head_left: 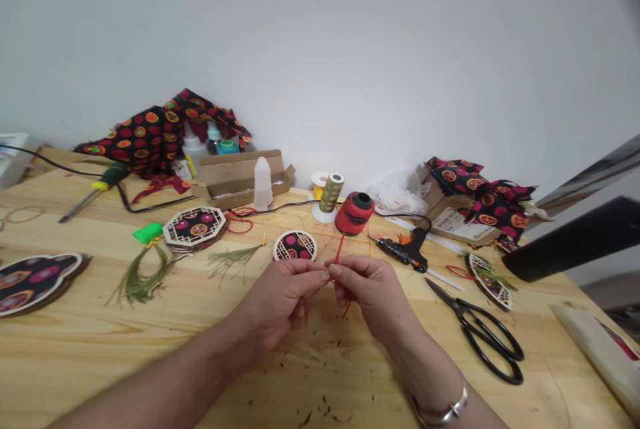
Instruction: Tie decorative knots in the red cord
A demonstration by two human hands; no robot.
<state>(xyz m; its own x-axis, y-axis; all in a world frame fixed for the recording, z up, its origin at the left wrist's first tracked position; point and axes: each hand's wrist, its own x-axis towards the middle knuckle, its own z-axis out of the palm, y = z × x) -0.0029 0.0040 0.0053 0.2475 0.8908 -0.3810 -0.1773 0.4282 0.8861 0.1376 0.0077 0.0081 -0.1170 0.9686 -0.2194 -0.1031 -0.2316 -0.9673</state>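
Fingertips together at mid-table, my left hand (287, 292) and my right hand (367, 289) both pinch a thin red cord (340, 247). Loose cord ends hang below the fingers of each hand. Above them the cord runs toward a red spool (356, 211) with a dark core. Just behind my left hand lies a round ornament (295, 244) with a pale lattice rim and patterned fabric, partly covered by my fingers. Whether the cord is knotted is hidden between my fingertips.
Black scissors (483, 332) and a glue gun (405, 250) lie at the right. Left are an octagonal ornament (196, 228), green tassel threads (143, 276) and a screwdriver-like tool (93, 192). A cardboard box (235, 179), a plastic bottle (263, 184) and a green thread spool (331, 193) stand behind.
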